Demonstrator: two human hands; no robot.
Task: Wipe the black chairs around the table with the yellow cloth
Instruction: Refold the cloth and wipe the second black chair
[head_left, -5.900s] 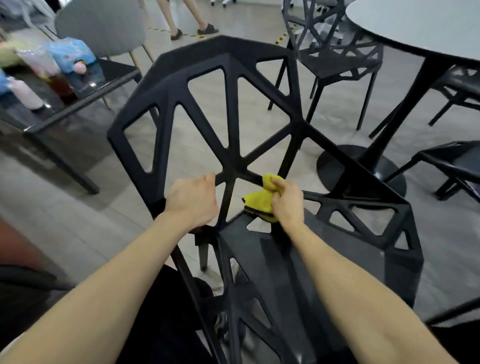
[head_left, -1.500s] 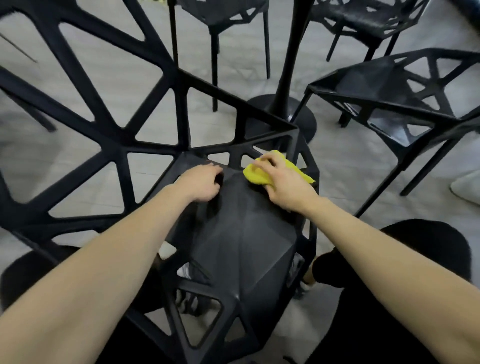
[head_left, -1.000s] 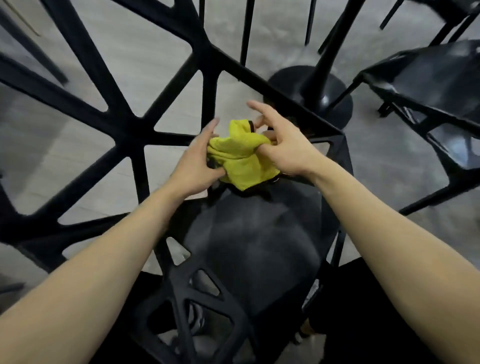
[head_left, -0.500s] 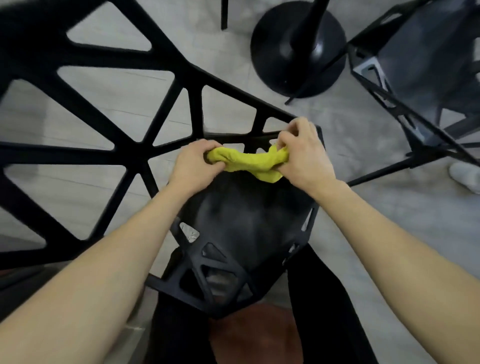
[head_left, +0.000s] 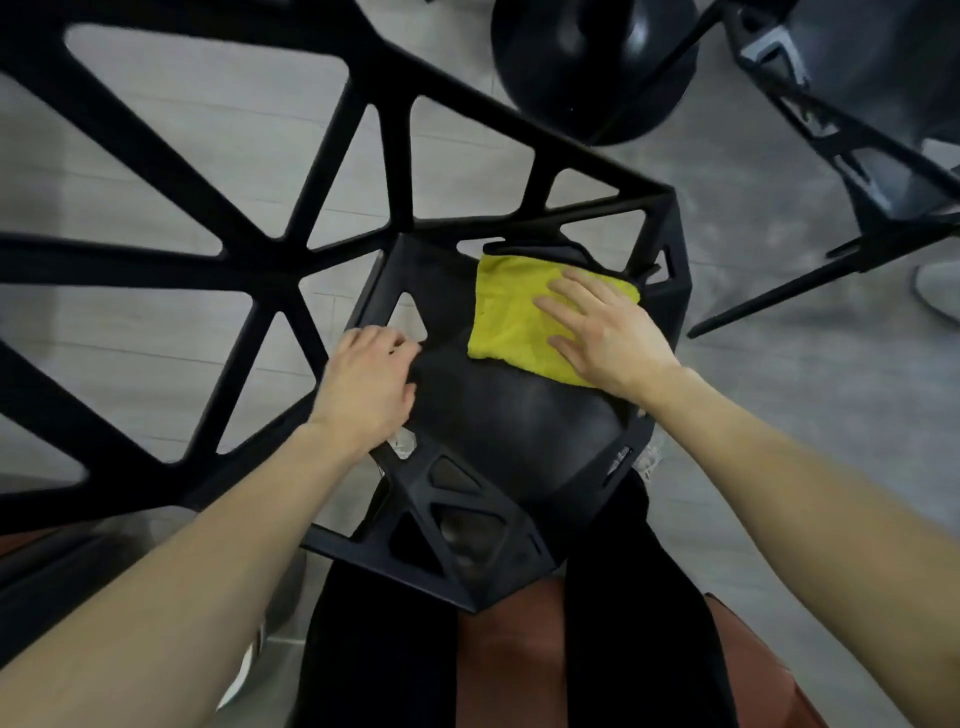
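cloth (head_left: 511, 317) on chair seat (head_left: 519, 415), right hand (head_left: 605, 332) on cloth, left hand (head_left: 369, 384) left
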